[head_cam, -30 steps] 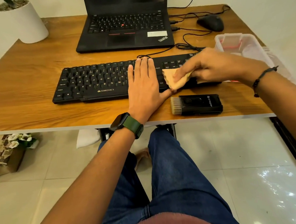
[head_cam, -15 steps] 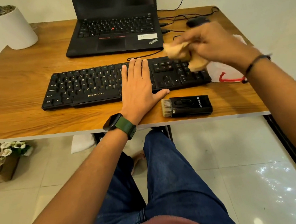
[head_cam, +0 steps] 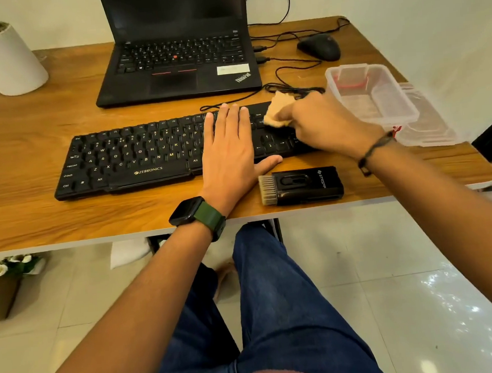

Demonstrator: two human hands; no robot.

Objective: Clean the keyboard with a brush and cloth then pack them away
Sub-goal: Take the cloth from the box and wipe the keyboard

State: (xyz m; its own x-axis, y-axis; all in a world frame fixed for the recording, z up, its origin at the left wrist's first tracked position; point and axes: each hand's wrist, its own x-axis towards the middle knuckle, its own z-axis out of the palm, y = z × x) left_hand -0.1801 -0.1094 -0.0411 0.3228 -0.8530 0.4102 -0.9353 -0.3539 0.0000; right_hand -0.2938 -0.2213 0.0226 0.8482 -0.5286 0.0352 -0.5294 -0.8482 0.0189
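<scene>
Left hand [head_cam: 231, 155]: lying flat, fingers straight, pressing the keyboard [head_cam: 138, 157] down.
Right hand [head_cam: 322, 125]: fingers curling round the cloth [head_cam: 277, 111], holding it to the keys just beyond the left fingertips.
Brush [head_cam: 301, 186]: sitting just beside the left thumb.
Container [head_cam: 372, 96]: waiting past the right knuckles.

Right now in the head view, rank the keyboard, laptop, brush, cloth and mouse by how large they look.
1. Laptop and keyboard: look alike, and the keyboard lies nearer, so unranked.
2. Brush.
3. Mouse: farther off, so unsure against the brush.
4. Cloth, partly hidden by the right hand.
</scene>
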